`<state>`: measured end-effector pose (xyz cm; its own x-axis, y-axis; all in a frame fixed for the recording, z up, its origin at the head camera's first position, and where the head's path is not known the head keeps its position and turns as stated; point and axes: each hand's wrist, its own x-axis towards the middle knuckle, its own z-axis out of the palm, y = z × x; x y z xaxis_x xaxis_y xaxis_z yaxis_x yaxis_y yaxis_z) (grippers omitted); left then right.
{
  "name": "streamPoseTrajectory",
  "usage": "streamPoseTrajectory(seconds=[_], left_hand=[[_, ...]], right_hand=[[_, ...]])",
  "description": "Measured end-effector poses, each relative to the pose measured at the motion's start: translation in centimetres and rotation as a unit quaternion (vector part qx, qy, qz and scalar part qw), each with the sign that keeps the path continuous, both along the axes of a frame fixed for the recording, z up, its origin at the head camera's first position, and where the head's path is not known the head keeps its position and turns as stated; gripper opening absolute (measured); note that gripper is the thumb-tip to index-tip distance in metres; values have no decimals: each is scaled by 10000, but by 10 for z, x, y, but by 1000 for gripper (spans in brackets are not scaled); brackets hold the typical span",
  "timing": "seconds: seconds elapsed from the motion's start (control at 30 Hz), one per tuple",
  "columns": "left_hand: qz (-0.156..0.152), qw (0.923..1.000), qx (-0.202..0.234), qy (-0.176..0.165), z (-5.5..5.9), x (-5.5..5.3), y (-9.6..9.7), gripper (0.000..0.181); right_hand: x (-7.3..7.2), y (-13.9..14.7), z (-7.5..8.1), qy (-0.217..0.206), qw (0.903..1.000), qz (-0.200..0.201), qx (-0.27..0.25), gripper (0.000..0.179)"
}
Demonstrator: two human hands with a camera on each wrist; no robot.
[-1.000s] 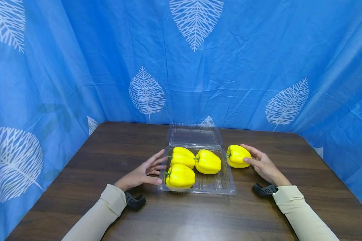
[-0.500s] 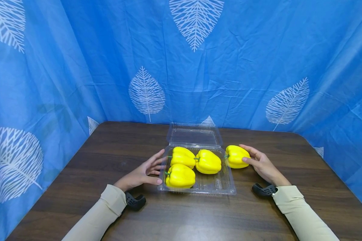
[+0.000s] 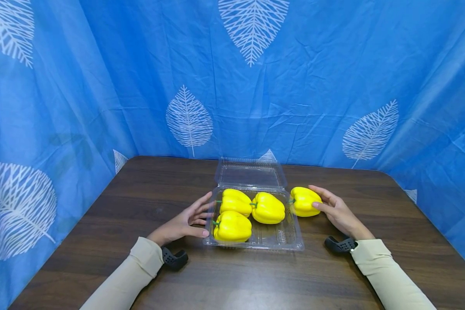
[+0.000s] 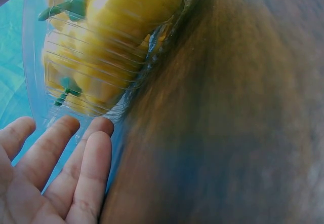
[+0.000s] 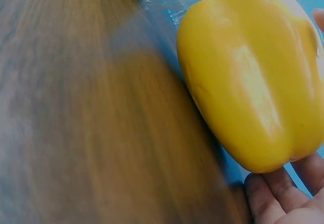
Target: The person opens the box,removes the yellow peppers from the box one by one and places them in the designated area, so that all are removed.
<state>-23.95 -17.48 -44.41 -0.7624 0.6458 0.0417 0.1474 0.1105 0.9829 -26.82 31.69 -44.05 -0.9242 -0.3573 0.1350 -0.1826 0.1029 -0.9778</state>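
A clear plastic clamshell container (image 3: 271,236) stands on the table with its lid (image 3: 252,174) folded back. Three yellow bell peppers with green stems lie inside: one at the back left (image 3: 235,202), one at the front left (image 3: 232,227) and one at the back right (image 3: 268,208). My left hand (image 3: 180,224) is at the container's left side, fingers spread and thumb by the front corner; the left wrist view shows its fingertips right at the wall. Just outside the right wall, my right hand (image 3: 339,214) holds another yellow bell pepper (image 5: 248,77) between thumb and fingers, stem pointing left.
The dark wood table (image 3: 232,280) extends around the container. A blue curtain with white leaf prints (image 3: 255,107) hangs behind it and along both sides. Black straps with cameras (image 3: 174,258) sit on both wrists.
My right hand has shifted slightly left with its bell pepper, bringing it closer to the container's right wall. The left hand, the container and the peppers in it stay in place.
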Motion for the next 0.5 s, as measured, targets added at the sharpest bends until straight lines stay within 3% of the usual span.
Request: streamPoseTrajectory(seconds=[0.5], left_hand=[[19,10000,22,-86,-2,0,-2,111]], right_hand=[[1,0,2,286,9991,-198,-242,50]])
